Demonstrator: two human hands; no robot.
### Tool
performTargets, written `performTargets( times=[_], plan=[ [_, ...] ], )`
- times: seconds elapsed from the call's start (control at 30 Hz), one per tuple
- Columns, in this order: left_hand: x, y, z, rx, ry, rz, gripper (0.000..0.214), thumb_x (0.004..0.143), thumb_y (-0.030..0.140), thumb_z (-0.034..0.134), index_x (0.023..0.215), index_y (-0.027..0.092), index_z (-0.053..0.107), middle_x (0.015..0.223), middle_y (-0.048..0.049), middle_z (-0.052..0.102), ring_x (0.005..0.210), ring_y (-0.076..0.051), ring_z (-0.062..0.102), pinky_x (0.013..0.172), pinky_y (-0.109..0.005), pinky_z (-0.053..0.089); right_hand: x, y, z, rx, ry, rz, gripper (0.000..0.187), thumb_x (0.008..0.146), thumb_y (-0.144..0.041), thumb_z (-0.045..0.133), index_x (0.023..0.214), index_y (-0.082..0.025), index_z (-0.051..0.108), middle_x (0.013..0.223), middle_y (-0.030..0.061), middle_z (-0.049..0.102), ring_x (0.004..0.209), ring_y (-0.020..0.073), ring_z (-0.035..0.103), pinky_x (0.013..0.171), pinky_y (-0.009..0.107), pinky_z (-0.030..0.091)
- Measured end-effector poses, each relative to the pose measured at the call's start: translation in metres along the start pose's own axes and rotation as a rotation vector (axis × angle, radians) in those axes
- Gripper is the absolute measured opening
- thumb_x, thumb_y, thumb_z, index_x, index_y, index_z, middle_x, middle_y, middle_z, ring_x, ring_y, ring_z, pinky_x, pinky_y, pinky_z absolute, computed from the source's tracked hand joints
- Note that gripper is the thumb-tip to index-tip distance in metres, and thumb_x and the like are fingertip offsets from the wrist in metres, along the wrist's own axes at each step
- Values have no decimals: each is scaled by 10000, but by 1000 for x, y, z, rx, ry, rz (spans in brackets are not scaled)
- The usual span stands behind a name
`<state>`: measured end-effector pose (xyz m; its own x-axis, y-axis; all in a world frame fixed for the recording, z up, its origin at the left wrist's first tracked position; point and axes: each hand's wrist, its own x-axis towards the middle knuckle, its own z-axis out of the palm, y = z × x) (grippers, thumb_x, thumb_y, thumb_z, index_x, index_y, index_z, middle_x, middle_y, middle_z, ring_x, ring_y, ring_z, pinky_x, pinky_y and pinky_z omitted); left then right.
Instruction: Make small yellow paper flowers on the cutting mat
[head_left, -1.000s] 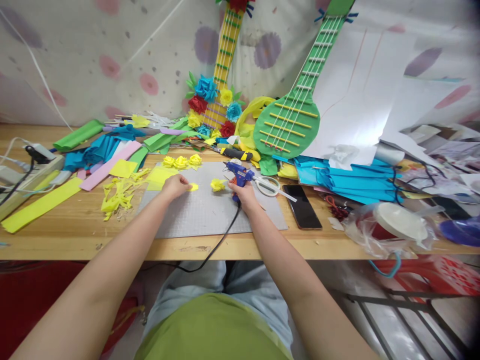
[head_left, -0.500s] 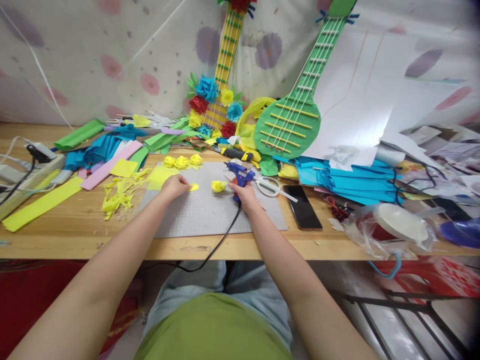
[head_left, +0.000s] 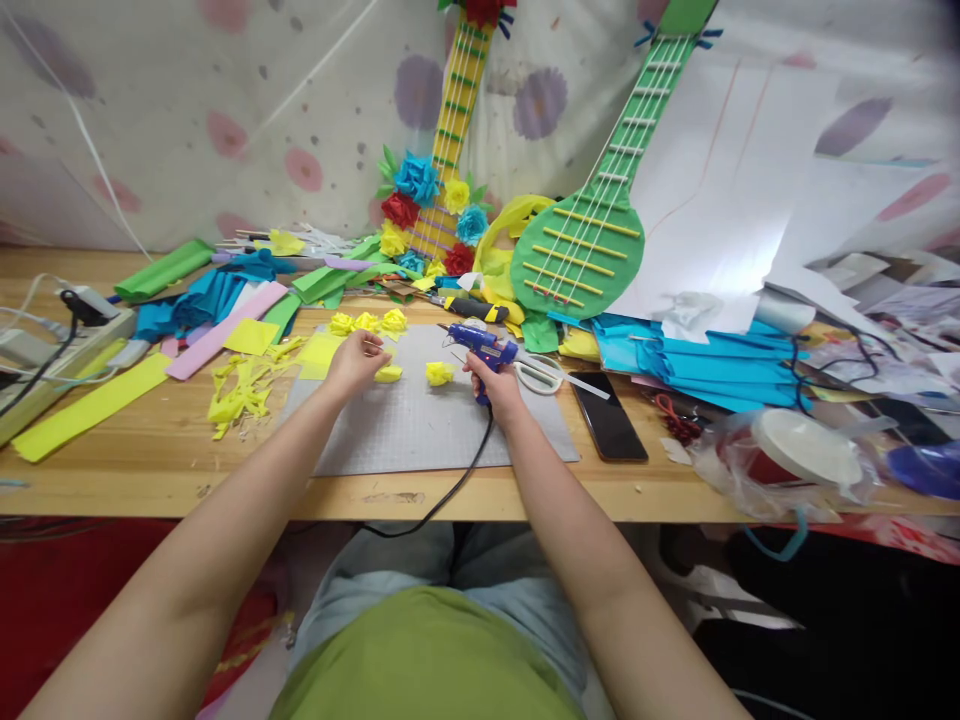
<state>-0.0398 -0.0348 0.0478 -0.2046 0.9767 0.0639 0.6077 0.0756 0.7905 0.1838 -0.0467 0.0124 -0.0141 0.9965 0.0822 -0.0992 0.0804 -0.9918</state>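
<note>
My right hand point(head_left: 493, 386) grips a blue hot glue gun point(head_left: 484, 345), its nozzle pointing left and a clear glue stick jutting out behind. The gun's black cord hangs down over the table edge. My left hand point(head_left: 358, 362) is over the left part of the grey cutting mat point(head_left: 420, 430), fingers slightly apart. Just under its fingertips lies a small yellow crepe paper piece point(head_left: 390, 374). Between my hands sits a yellow paper flower point(head_left: 439, 374). Several more yellow paper flowers point(head_left: 366, 322) stand along the mat's back edge, beside a yellow paper square point(head_left: 318, 354).
White-handled scissors point(head_left: 540, 376) and a black phone point(head_left: 609, 415) lie right of the glue gun. Yellow scraps point(head_left: 240, 390) and crepe strips point(head_left: 225, 330) spread leftward near a power strip point(head_left: 67, 370). A green paper instrument point(head_left: 577, 250) leans behind, beside a yellow flowered one point(head_left: 442, 190).
My left hand has lifted slightly off the small yellow piece, its fingers loosening. The glue gun has shifted slightly, its glue stick pointing farther right. A dark shape has appeared at lower right.
</note>
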Motion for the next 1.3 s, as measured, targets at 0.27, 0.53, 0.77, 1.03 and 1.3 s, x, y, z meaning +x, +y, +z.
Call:
performTargets(
  times=[0.27,0.53,0.77,1.03,1.3],
  plan=[
    [-12,16,9,-210,-61,1,372,551,181,625,854,188,410,632,34,551,595,-156,624,485,-215,448,-3,0,-5,-288,-146,-10,386,636,-557,581,578,-175,567,353,-54,428,322,69,374,370,214,304],
    [-15,22,16,-301,-99,-4,381,567,163,616,860,193,374,584,47,542,568,-154,613,476,-244,480,-7,-3,-2,-440,-149,-7,398,623,-570,582,751,-198,639,467,-26,539,463,120,502,481,242,391],
    [-14,20,16,-280,-85,-21,399,564,173,628,867,197,369,593,53,538,558,-138,604,481,-242,483,-7,-6,-2,-423,-141,-43,378,637,-553,582,786,-208,627,582,5,603,640,167,572,605,279,444],
    [-15,23,17,-274,-94,-9,386,573,186,621,867,195,371,587,45,543,554,-144,602,477,-241,472,-7,-4,-1,-258,-114,-33,317,578,-475,668,745,-212,609,537,-13,572,637,171,568,538,261,425],
    [-13,19,19,-162,-80,45,392,568,225,623,884,208,392,625,41,572,525,-124,585,487,-231,450,-7,-3,-1,-200,-118,-38,273,579,-450,674,726,-229,612,525,-20,555,590,157,545,486,249,402]
  ],
)
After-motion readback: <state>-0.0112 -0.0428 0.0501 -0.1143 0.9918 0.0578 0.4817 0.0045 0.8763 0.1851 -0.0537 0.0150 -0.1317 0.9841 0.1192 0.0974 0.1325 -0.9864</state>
